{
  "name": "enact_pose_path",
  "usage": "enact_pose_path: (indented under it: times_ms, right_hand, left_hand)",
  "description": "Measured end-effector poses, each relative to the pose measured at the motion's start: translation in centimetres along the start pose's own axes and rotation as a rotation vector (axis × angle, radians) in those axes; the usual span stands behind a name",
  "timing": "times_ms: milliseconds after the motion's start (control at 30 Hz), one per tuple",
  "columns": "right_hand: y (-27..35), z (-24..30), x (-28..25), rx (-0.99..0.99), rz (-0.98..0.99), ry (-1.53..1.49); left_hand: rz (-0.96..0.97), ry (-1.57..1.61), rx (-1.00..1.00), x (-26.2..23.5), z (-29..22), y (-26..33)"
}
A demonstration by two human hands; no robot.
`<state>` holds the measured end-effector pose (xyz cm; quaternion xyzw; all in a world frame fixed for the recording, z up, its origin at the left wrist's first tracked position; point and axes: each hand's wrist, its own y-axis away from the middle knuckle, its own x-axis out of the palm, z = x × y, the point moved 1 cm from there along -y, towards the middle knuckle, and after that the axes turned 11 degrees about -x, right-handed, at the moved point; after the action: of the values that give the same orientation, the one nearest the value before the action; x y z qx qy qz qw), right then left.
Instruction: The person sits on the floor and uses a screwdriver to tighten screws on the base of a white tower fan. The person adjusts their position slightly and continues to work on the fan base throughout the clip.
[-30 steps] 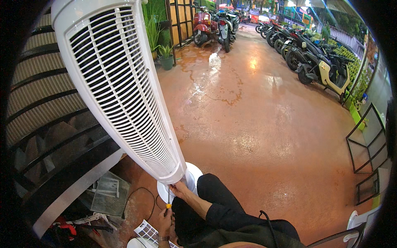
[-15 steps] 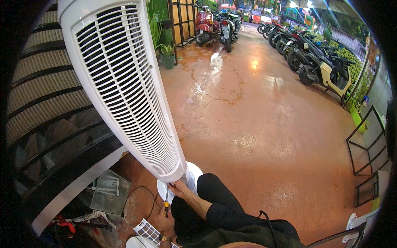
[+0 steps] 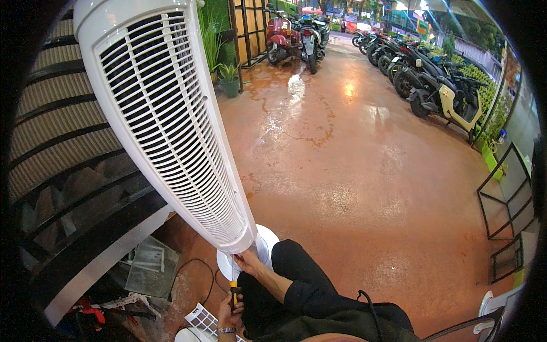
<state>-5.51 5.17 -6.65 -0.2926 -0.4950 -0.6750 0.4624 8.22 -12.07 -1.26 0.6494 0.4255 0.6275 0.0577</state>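
A tall white tower fan (image 3: pixel 176 122) with a slatted grille leans across the left of the view, above its round white base (image 3: pixel 268 235). My left hand (image 3: pixel 229 316) is closed around the yellow-and-black handle of a screwdriver (image 3: pixel 234 289). The thin shaft points up to the fan's lower end, where its tip is hard to see. My right hand (image 3: pixel 248 263) has its fingers drawn together at the fan's bottom edge, beside the shaft; what they grip there is hidden. A white grid-like panel (image 3: pixel 202 319) lies beside my left wrist.
A clear plastic box (image 3: pixel 151 268) and a dark cable (image 3: pixel 196 261) are on the floor at lower left, near red and black tools (image 3: pixel 85 310). A ribbed, curved structure (image 3: pixel 62 125) stands left. Motorbikes (image 3: pixel 441 94) line the far right; a red scooter (image 3: pixel 282 34) stands at the back.
My left hand has shifted its hold on the screwdriver, and the handle has moved slightly right and down. My right hand stays at the fan's lower edge.
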Motion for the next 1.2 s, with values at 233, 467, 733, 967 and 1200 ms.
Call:
enact_pose_path:
  times_ms: [233,467,733,967,1200]
  right_hand:
    - [0.5,-0.1,1.0,-0.036,0.078,-0.047]
    - [-0.6,-0.1,-0.3,-0.042,-0.015,-0.049]
    - [0.0,-0.9,0.7,-0.013,-0.026,-0.103]
    - [0.6,0.8,1.0,-0.078,0.042,0.014]
    - [1.6,0.8,1.9,-0.055,0.007,-0.003]
  left_hand:
    - [-0.717,-1.325,0.647,-0.8,-0.7,-0.8]
    - [-0.186,-0.314,0.127,1.0,0.4,-0.7]
    - [-0.658,-1.043,0.426,-1.2,0.1,-1.6]
    - [-0.526,-0.673,0.29,1.9,1.5,-1.9]
    - [0.244,-0.008,-0.031,-2.6,1.5,-2.2]
